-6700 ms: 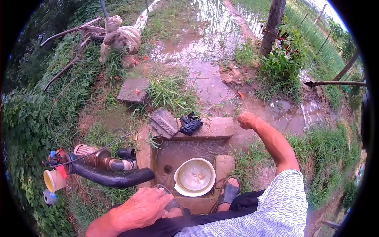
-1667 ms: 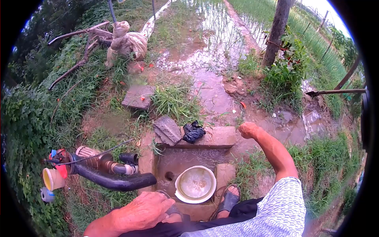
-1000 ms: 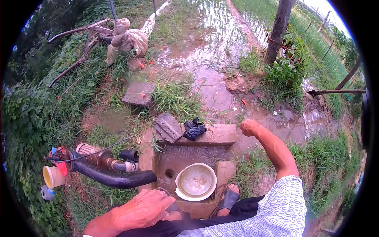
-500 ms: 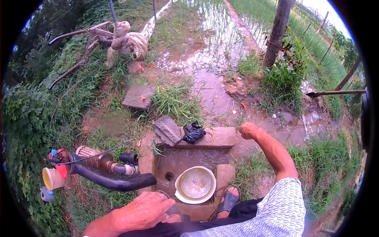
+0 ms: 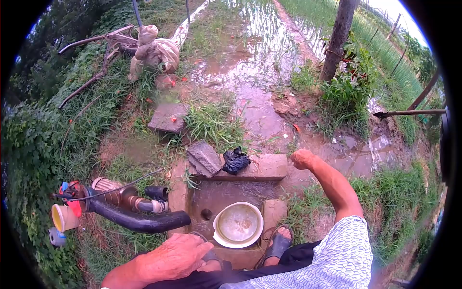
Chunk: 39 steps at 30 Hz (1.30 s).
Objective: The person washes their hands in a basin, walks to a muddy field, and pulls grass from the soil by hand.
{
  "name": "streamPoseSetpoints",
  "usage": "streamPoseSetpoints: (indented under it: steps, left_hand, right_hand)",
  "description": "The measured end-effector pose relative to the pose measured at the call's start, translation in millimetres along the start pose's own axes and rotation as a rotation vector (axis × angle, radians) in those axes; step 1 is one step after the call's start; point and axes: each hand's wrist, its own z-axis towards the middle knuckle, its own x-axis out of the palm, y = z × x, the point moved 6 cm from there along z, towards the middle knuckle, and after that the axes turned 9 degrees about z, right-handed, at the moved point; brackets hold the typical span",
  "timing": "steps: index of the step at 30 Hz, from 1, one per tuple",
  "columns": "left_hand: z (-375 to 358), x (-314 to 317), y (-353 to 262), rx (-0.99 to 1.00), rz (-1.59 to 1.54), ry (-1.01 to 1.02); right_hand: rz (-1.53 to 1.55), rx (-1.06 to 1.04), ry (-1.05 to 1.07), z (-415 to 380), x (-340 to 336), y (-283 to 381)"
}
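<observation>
My left hand [image 5: 180,253] rests over my dark-clothed leg, its fingers folded and their tips hidden; nothing shows in it. Stretched forward beyond the right side of the basin, my right hand [image 5: 303,159] is curled into a fist near the right end of a concrete ledge, and I see no object in it. Between my feet, a pale round basin [image 5: 238,224] stands in a shallow concrete pit with muddy water. Neither hand touches the basin. On the ledge lies a crumpled black plastic bag [image 5: 236,161] beside a rough grey block [image 5: 204,159].
At left lie a pump [image 5: 126,196] and its black pipe [image 5: 144,222], which bends toward the pit. A yellowish bucket [image 5: 65,217] sits farther left. Ahead are a flat stone [image 5: 168,117], a tied sack [image 5: 156,52], a tree trunk [image 5: 338,41] and flooded ground.
</observation>
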Motion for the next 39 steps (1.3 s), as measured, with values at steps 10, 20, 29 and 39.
streamPoseSetpoints:
  steps: [10, 20, 29, 39]
  left_hand:
    - [0.3, 3.7, 1.7, -0.032, -0.002, 0.075]
    - [-0.5, -0.8, -2.2, -0.040, 0.017, 0.094]
    - [-0.2, -1.4, -2.6, -0.036, 0.017, 0.033]
    - [0.8, -1.8, -2.7, -0.050, 0.005, -0.064]
  right_hand:
    - [-0.019, -0.004, 0.020, 4.3, 7.8, -7.0]
    - [-0.015, -0.036, -0.022, 1.6, 4.9, -4.4]
    - [-0.006, -0.133, -0.099, 2.9, 3.1, -7.0]
    - [0.035, -0.060, -0.064, -3.5, -9.7, -3.3]
